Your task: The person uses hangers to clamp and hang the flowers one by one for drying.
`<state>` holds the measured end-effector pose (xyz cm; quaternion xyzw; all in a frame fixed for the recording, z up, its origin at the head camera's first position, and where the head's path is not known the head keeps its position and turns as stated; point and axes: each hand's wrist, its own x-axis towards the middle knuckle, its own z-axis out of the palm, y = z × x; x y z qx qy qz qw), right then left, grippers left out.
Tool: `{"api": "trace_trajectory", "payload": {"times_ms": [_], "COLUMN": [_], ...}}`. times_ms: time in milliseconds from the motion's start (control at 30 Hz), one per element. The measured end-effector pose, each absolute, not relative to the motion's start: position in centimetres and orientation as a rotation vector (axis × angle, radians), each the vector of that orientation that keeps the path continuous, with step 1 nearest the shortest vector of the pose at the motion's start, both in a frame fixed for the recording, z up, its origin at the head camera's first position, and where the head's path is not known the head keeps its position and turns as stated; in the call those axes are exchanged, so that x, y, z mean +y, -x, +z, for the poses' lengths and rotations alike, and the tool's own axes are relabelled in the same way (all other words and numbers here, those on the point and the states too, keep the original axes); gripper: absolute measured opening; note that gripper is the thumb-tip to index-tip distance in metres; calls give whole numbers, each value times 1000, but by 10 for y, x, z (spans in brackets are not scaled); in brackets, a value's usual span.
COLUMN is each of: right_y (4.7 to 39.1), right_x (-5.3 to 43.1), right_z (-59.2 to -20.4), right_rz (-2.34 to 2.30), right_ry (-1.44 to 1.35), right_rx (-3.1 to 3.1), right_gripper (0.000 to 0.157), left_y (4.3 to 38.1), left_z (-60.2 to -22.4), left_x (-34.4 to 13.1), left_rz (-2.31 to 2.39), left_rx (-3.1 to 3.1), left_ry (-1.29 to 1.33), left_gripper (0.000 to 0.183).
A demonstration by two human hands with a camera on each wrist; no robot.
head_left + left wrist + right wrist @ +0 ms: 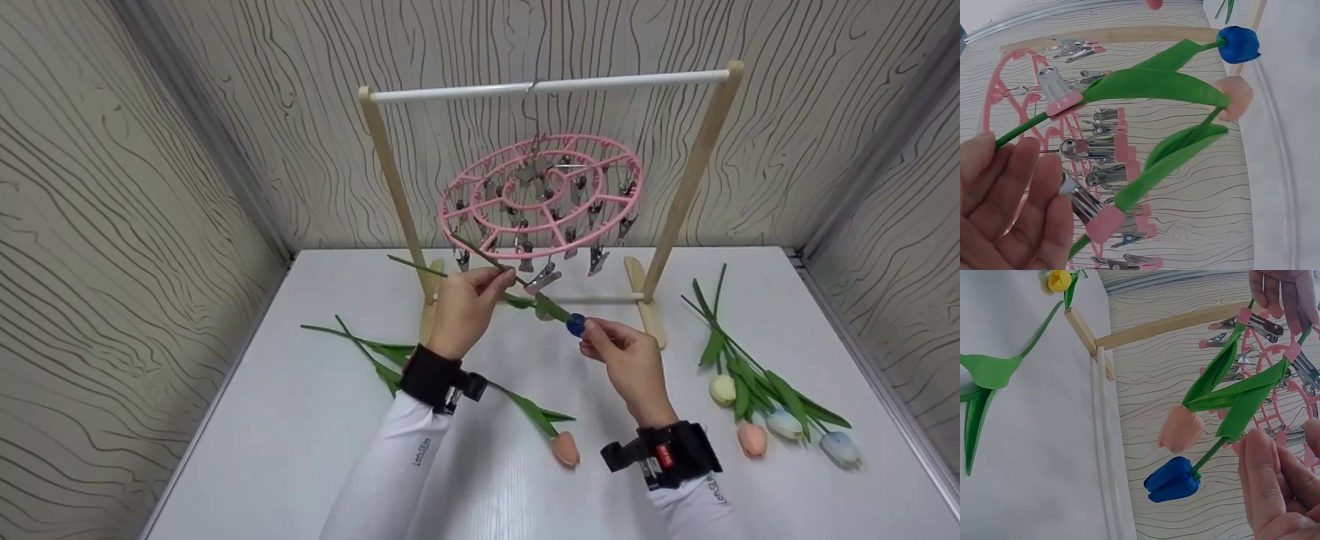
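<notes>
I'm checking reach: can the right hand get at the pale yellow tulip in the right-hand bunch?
Probably yes: the right hand seems to hold nothing, and only bare tabletop seems to lie between it and the pale yellow tulip.

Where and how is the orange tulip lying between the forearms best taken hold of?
Probably a pinch on its thin stem, just past the leaves, coming from above: the orange tulip lies flat, with bare stem showing there, clear of the bloom.
</notes>
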<state>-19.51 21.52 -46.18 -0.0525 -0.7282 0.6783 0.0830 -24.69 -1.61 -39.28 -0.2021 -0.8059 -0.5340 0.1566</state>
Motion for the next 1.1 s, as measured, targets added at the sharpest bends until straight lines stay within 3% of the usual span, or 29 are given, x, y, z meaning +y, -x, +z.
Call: {"api": "trace_trajectory", "payload": {"times_ms": [567, 1100], "right_y": [185, 167], "right_x": [224, 211], "right_z": [-479, -523], "right_rz": [1903, 1102], "right_ry": [158, -199], "right_rx": [-2294, -2714], "right_gripper": [31, 15], "left_y": [230, 182], "left_z": [-422, -503], "left_x": [-30, -36], "left_rz": [-1549, -1807], "left_rx": [-2319, -2396], "left_ry": [539, 375], "left_gripper": [23, 22]}}
